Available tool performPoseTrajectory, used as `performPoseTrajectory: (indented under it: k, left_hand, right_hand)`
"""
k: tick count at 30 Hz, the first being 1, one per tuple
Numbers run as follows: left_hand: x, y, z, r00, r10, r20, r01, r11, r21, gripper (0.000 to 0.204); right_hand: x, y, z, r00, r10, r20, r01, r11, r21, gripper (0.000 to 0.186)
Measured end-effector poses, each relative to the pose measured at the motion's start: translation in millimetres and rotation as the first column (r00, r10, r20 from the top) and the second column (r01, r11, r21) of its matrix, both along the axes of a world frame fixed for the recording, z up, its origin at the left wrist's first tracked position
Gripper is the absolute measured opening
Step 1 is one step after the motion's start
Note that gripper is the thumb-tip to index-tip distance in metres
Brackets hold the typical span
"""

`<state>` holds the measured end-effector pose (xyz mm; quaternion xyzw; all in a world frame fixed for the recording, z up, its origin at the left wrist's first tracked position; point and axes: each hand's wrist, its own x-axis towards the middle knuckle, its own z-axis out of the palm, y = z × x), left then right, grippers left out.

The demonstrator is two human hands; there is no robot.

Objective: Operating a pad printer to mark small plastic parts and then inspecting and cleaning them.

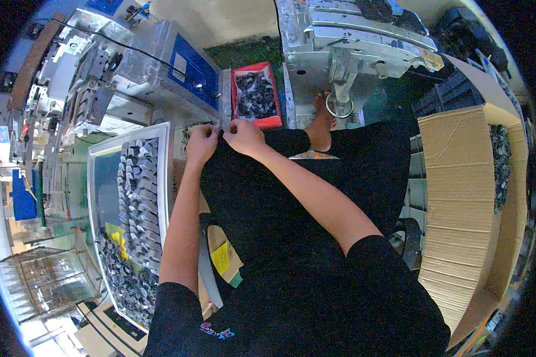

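My left hand [202, 144] and my right hand [244, 137] meet over my lap, fingertips almost touching. Both are closed in a pinch. Whatever sits between them is small and dark, and it blends into my black trousers, so its kind cannot be made out. Just beyond the right hand stands a red box [270, 123] holding many small dark and grey pieces [256, 95]. To the left of my left forearm lies a white-rimmed tray [165, 156]. Grey curved parts [140, 196] stand in rows in it, with a loose heap of similar pieces [131, 288] at its near end.
A yellow piece [118, 239] lies in the tray. At right stands a tall open cardboard box [455, 208] with dark parts [500, 166] inside. Metal machines [363, 47] rise ahead, one with a hanging ring [339, 114]; more machinery [71, 65] fills the far left. My bare foot [320, 132] rests ahead.
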<state>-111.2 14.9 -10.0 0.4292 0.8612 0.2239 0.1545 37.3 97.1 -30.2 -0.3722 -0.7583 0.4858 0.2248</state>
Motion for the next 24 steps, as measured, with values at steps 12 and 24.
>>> performPoseTrajectory:
  k: [12,24]
  left_hand:
    - [17,-7,-1,0.966,0.02,-0.257,0.012,0.992,0.122,0.04]
    - [30,-10,-6,0.974,0.211,-0.077,-0.169,0.915,0.366,0.043]
  right_hand:
    - [77,41,-42,0.979,-0.056,-0.198,0.015,0.979,-0.201,0.026]
    - [198,48,30,0.983,0.016,-0.184,0.003,0.995,0.103,0.01]
